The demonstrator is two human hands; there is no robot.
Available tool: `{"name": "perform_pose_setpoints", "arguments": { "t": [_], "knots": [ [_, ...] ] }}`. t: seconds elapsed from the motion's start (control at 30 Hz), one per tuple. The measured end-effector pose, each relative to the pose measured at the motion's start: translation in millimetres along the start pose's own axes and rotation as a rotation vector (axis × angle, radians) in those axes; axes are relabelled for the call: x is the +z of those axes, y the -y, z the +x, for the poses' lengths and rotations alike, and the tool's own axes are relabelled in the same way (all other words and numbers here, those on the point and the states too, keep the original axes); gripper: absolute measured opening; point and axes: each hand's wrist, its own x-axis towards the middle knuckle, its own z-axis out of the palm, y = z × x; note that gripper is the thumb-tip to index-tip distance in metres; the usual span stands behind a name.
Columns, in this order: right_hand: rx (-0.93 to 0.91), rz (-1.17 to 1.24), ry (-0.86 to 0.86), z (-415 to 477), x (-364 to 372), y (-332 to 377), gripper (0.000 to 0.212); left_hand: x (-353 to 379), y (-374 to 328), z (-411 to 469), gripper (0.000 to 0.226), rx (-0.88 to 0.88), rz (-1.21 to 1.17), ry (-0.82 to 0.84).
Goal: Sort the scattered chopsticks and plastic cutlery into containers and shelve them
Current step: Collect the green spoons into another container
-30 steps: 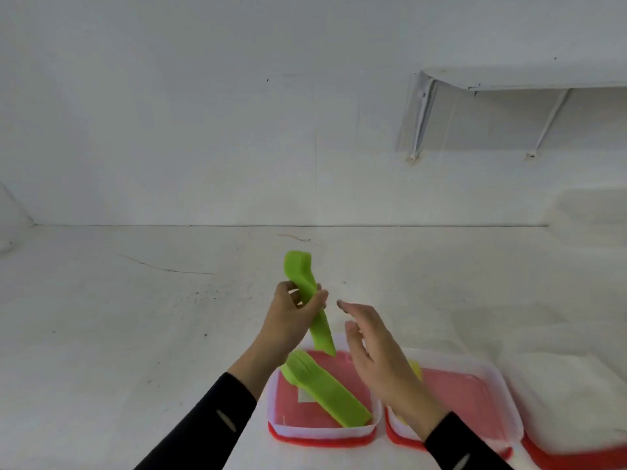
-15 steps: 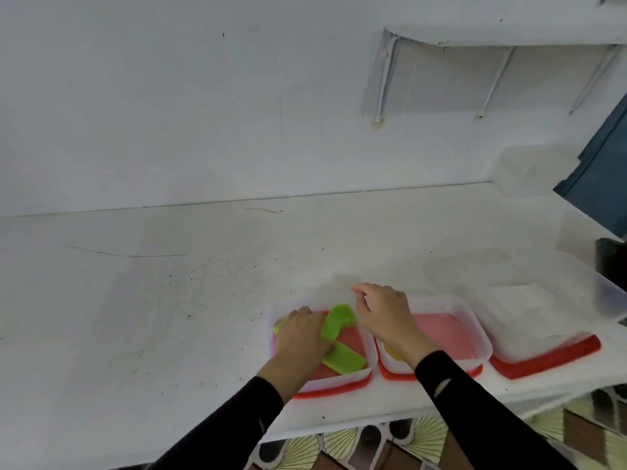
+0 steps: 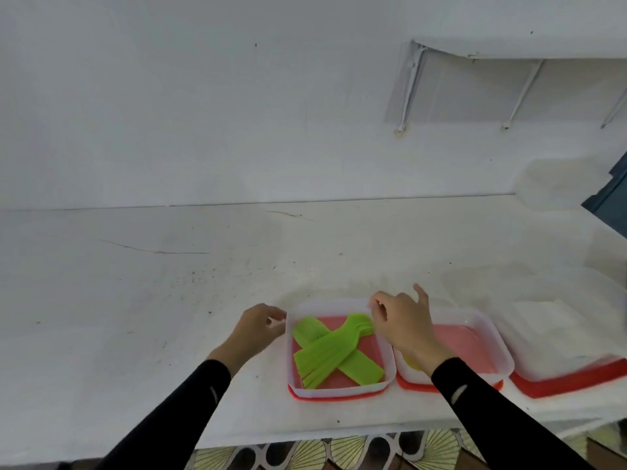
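Logging green cutlery (image 3: 334, 354) crossed inside the left container (image 3: 339, 385) at the near edge of the table (image 3: 135, 334), I see the left hand (image 3: 259, 329) and right hand (image 3: 402, 322) curled at its far corners, but cannot tell whether either grips the rim.

Three containers (image 3: 289, 351), two green cutlery stacks (image 3: 334, 354)

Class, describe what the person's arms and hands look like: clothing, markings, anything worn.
Both arms are covered to the wrist by long, close-fitting black sleeves, the left sleeve and the right sleeve alike. Each carries one small pale, slit-shaped mark on the forearm. The left hand and right hand are bare: no gloves, and no ring or watch shows.
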Motion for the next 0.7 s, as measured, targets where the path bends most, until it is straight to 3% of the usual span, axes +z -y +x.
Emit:
{"name": "perform_pose_setpoints", "arguments": {
  "t": [0.1,0.23,0.37,0.47,0.6,0.7],
  "knots": [
    [-0.035,-0.006,0.021,-0.5,-7.6,0.4,0.028,8.2,-4.4,1.8,0.030,-0.003,0.048,0.006],
    [-0.078,0.054,0.013,-0.1,-12.3,5.7,0.027,5.3,-7.1,15.8,0.008,-0.022,-0.031,0.020],
    [-0.092,0.053,0.025,4.5,-8.4,12.3,0.028,-26.0,-4.1,39.3,0.010,-0.040,-0.109,-0.302],
    [-0.088,0.049,0.058,14.7,-5.0,20.0,0.029,-50.0,-5.9,41.2,0.023,0.121,-0.096,-0.429],
    [0.003,0.116,0.086,31.3,5.6,29.2,0.029,-37.0,-9.1,13.1,0.026,0.383,-0.129,-0.420],
    [0.122,0.315,0.088,34.2,14.8,28.7,0.026,-15.3,-2.8,-16.0,0.025,0.464,-0.221,-0.424]
  ]
}}
